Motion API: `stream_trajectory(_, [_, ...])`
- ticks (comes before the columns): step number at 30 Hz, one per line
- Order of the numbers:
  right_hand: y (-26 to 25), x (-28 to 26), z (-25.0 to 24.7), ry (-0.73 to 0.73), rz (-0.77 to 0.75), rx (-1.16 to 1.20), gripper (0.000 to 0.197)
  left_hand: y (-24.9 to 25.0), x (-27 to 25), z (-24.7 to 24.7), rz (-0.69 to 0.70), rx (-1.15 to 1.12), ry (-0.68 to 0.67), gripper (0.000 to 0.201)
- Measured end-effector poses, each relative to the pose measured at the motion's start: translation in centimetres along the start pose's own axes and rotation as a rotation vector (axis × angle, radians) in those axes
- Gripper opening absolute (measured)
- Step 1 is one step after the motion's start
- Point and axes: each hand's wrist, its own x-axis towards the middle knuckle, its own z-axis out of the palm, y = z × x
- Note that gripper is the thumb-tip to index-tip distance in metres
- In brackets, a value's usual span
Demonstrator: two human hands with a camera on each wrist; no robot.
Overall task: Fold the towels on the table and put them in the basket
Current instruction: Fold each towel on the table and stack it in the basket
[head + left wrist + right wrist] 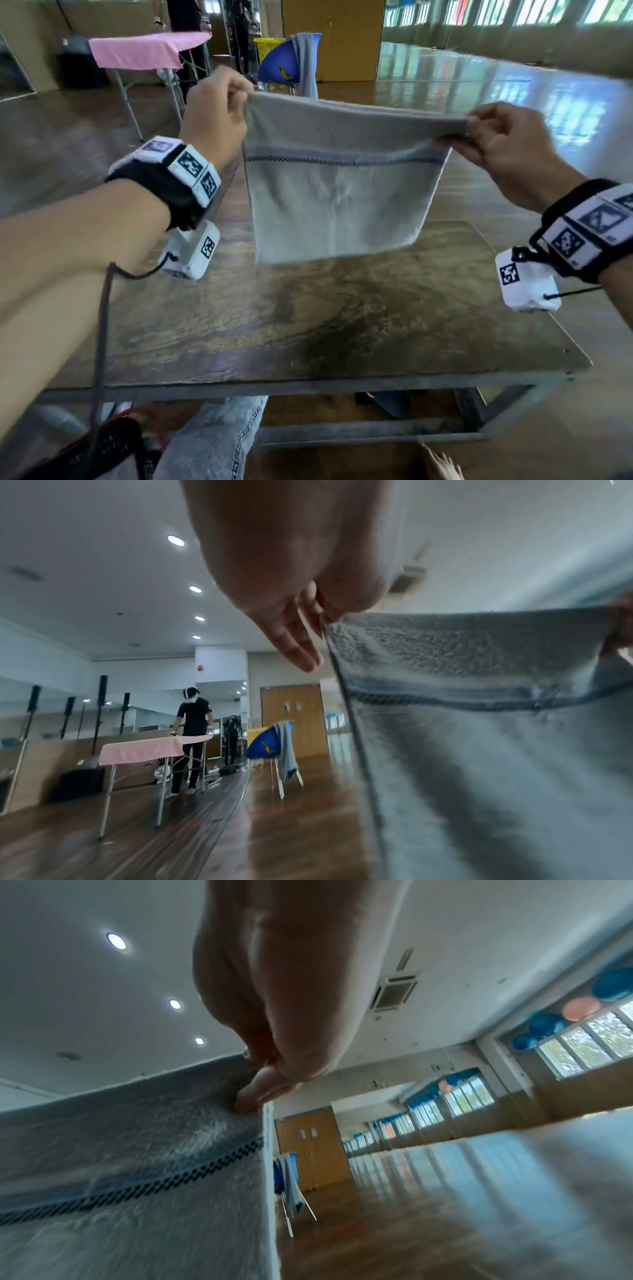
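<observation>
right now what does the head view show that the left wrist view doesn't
Only the head view shows the wooden table under the hanging towel, the right hand in full pinching its far top corner, and both wrist cameras. Only the left wrist view shows a person standing behind the pink-covered table, and the ceiling lights. Both show the left hand pinching the towel's corner and the blue chair.

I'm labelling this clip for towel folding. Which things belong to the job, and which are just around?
In the job:
grey towel, pinched by left hand and right hand
wooden table

Just around:
pink-covered table
blue chair
yellow basket, role unclear
</observation>
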Motion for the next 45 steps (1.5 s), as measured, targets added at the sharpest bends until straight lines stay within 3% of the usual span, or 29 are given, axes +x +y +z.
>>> stream_trajectory(3, [0.2, -1.1, -0.7, -0.004, -0.042, 0.004, 0.017, 0.8, -1.5, -1.1, 0.003, -0.099, 0.029, 0.021])
stream_trajectory(7, [3.9, -6.2, -1.5, -0.053, 0.009, -0.353, 0.025, 0.6, -7.7, -0.8, -0.155, -0.220, -0.051, 0.019])
stream_trajectory(10, [7.6, -10.7, -2.3, -0.211, 0.102, -0.514, 0.016, -0.3, -14.2, 0.3, -0.264, -0.219, -0.210, 0.013])
stream_trajectory(13, [10.9, -14.6, -2.7, -0.393, 0.193, -0.606, 0.017, -1.7, -20.3, 1.5, -0.390, -0.200, -0.456, 0.011])
stream_trajectory(15, [12.6, -16.5, -2.6, -0.402, 0.231, -0.603, 0.017, -2.7, -23.1, 2.2, -0.471, -0.163, -0.568, 0.012])
stream_trajectory(18, [13.9, -18.0, -1.8, -0.296, 0.209, -0.576, 0.015, -3.3, -25.3, 2.6, -0.540, -0.165, -0.584, 0.014])
stream_trajectory(22, [14.1, -18.3, -1.0, -0.227, 0.251, -0.483, 0.014, -3.2, -25.9, 2.6, -0.584, -0.216, -0.519, 0.019])
stream_trajectory(25, [13.2, -18.1, -1.2, -0.250, 0.350, -0.416, 0.014, -3.2, -25.7, 2.1, -0.603, -0.258, -0.578, 0.020])
stream_trajectory(31, [10.8, -17.1, -3.7, -0.613, 0.679, -0.400, 0.017, -3.1, -24.9, 0.3, -0.619, -0.284, -0.831, 0.013])
stream_trajectory(34, [10.1, -16.4, -4.2, -0.692, 0.822, -0.350, 0.017, -3.1, -24.4, 0.0, -0.646, -0.299, -0.906, 0.012])
stream_trajectory(40, [11.8, -13.3, -3.0, -0.451, 0.673, -0.469, 0.013, -3.1, -22.2, 2.4, -0.616, -0.233, -0.728, 0.013])
stream_trajectory(45, [15.1, -11.6, -1.5, -0.302, 0.533, -0.711, 0.016, -3.8, -19.8, 6.5, -0.418, -0.023, -0.634, 0.012])
